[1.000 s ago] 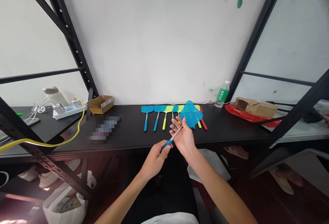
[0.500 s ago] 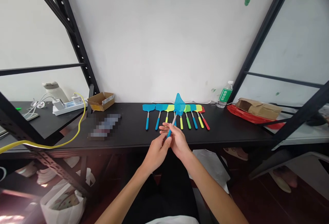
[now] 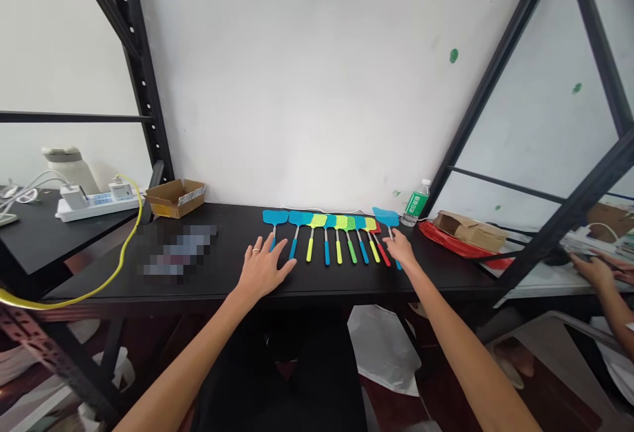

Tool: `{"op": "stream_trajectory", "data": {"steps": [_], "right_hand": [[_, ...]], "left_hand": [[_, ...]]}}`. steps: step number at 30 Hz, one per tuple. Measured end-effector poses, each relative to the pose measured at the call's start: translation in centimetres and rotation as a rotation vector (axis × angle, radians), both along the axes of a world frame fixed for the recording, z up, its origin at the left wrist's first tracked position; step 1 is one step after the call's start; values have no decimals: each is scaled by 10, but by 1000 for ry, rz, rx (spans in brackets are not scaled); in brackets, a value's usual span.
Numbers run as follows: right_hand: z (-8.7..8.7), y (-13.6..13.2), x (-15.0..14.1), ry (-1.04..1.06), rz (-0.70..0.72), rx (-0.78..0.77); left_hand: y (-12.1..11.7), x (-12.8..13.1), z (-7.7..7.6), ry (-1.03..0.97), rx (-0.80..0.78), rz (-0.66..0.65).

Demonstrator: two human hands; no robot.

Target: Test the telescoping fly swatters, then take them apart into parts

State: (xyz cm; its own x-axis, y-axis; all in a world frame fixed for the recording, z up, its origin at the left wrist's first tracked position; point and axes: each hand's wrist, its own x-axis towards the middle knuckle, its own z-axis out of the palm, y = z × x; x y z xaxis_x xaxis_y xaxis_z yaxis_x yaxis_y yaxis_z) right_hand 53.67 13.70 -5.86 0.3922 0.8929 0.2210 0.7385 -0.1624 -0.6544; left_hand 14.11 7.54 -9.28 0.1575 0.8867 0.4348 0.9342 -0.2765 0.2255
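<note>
A row of several small fly swatters (image 3: 337, 230) in blue, yellow, green and red lies on the black table (image 3: 222, 287) near the wall. My left hand (image 3: 262, 267) rests flat on the table with fingers spread, just left of the row. My right hand (image 3: 402, 250) is at the right end of the row, its fingers closed on the handle of a blue fly swatter (image 3: 387, 218) whose head lies on the table beside the red one.
A green-labelled water bottle (image 3: 415, 203) stands right of the swatters, next to a red tray with a brown paper bag (image 3: 468, 231). A small cardboard box (image 3: 175, 197) and a power strip (image 3: 96, 204) sit at the left. Another person's hand (image 3: 592, 270) is at far right.
My hands have parted. The right hand carried the blue swatter from in front of me down to the right end of the row. The left hand let go and settled flat on the table.
</note>
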Motion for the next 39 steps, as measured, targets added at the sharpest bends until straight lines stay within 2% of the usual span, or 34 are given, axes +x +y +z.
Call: {"op": "stream_trajectory", "data": {"steps": [3, 6, 11, 18, 23, 29, 39], "right_hand": [[-11, 8, 7, -104, -38, -88], [-20, 13, 4, -186, -39, -156], [-29, 20, -3, -291, -4, -224], [-36, 26, -23, -400, 184, -269], [-37, 27, -41, -410, 189, -285], [-33, 22, -74, -411, 258, -278], [-29, 6, -155, -338, 420, -243]], "left_hand": [[16, 9, -2, 17, -117, -39], [22, 18, -1, 40, -168, -79], [21, 22, 0, 66, -190, -108], [21, 19, -2, 90, -173, -116], [24, 18, -4, 125, -162, -132], [27, 18, -6, 164, -150, -152], [24, 19, -6, 160, -90, -192]]}}
